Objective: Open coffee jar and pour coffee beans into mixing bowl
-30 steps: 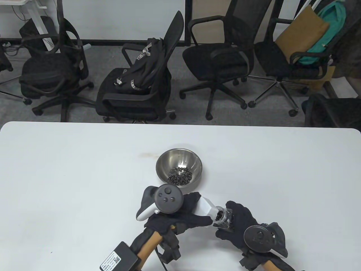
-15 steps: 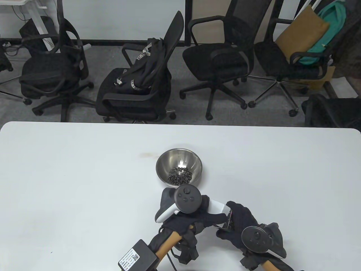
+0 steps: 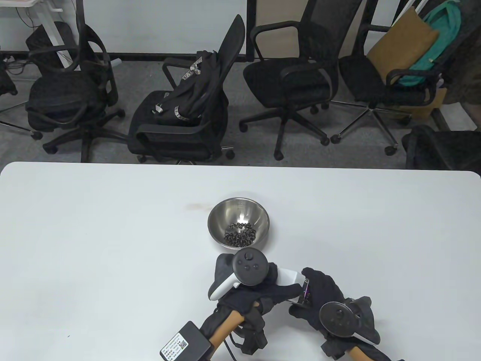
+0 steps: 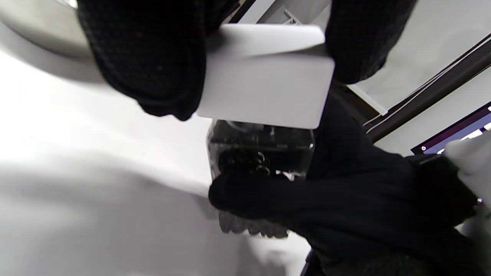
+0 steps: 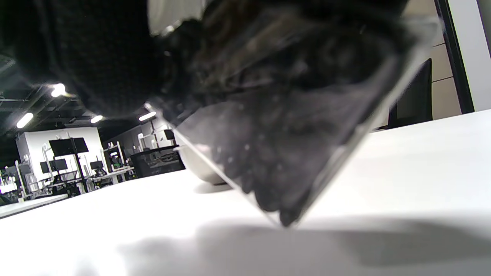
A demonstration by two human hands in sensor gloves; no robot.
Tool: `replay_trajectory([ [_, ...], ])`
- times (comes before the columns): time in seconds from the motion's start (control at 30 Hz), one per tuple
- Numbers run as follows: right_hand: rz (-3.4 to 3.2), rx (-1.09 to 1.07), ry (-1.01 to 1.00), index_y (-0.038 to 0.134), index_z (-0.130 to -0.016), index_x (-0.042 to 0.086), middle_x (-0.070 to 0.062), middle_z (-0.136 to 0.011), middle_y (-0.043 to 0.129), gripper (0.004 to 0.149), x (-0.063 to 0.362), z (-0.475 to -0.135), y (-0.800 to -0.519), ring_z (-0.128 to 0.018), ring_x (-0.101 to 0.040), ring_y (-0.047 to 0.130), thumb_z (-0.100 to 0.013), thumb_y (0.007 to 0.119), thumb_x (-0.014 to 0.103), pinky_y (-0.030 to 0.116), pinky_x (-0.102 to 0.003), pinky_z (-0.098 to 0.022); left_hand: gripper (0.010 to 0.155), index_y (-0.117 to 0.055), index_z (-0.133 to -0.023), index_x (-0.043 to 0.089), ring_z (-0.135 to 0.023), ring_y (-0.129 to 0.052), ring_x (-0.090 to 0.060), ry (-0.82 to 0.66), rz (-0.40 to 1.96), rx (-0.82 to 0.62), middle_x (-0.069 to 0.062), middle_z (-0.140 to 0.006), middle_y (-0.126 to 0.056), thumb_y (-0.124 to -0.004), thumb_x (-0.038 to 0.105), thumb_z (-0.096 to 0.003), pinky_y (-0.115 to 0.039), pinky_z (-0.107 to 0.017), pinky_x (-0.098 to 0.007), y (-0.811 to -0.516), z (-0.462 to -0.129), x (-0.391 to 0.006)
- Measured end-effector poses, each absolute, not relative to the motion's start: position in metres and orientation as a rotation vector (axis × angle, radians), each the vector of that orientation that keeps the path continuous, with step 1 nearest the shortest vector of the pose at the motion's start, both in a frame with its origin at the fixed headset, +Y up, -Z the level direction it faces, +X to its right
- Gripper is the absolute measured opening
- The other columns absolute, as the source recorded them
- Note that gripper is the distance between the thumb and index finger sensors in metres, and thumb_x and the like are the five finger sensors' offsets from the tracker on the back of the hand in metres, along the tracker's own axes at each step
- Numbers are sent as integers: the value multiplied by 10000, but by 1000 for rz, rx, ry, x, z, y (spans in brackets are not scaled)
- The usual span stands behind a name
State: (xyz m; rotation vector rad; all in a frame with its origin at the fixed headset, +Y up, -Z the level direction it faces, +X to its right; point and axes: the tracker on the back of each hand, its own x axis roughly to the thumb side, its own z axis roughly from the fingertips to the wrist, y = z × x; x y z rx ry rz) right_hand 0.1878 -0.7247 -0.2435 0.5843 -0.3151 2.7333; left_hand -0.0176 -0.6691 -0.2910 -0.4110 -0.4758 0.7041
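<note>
A steel mixing bowl (image 3: 221, 212) stands mid-table with coffee beans (image 3: 240, 235) in its bottom. Just in front of it, my right hand (image 3: 300, 294) grips a small clear coffee jar (image 3: 306, 295) that still has beans in it and is tilted to the left. My left hand (image 3: 290, 288) holds the white square lid (image 3: 289, 276) against the jar's mouth. In the left wrist view the lid (image 4: 264, 84) sits over the jar (image 4: 261, 149), pinched between my fingers (image 4: 145, 57). In the right wrist view the jar (image 5: 291, 126) is tilted, one corner low over the table.
The white table (image 3: 94, 244) spreads wide on both sides of the bowl. Several black office chairs (image 3: 180, 124) stand beyond its far edge. A black box (image 3: 185, 340) is strapped on my left forearm near the front edge.
My left hand has moved right with the lid and brought it onto the jar's mouth, which showed open a second ago. The right hand and jar have barely moved.
</note>
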Motion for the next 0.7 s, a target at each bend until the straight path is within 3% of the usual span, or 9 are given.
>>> replay_trajectory([
  [0.23,2740,597,-321,414,-1089,-13,-271,-1011,588,961,189,-243,-724,-854,-439,707,-443,908,500,681,-610,-664,971,-659,-1044,-206,-541,-1062,-362,-495,682,-401,-362,-832,-847,-847,617,-564,-972,-369,-339,-670,-289,-12],
  [0.37,2717,631,-308,415,-1089,-9,-266,-1012,591,963,191,-243,-723,-855,-437,707,-440,909,501,682,-608,-667,970,-624,-1075,-186,-598,-1043,-392,-591,648,-404,-364,-886,-808,-880,587,-548,-961,-413,-370,-669,-290,-11],
  [0.53,2692,704,-290,420,-1089,-5,-257,-1013,598,966,192,-242,-723,-858,-427,712,-433,914,504,685,-600,-673,948,-538,-1152,-94,-799,-949,-458,-790,523,-402,-334,-1032,-696,-942,494,-528,-896,-576,-467,-666,-288,-10],
  [0.7,2674,744,-270,422,-1089,-5,-253,-1014,601,970,190,-242,-724,-860,-424,714,-427,918,502,686,-598,-675,926,-477,-1193,48,-974,-821,-463,-931,316,-280,-245,-1148,-587,-988,386,-498,-788,-706,-528,-661,-277,-5],
])
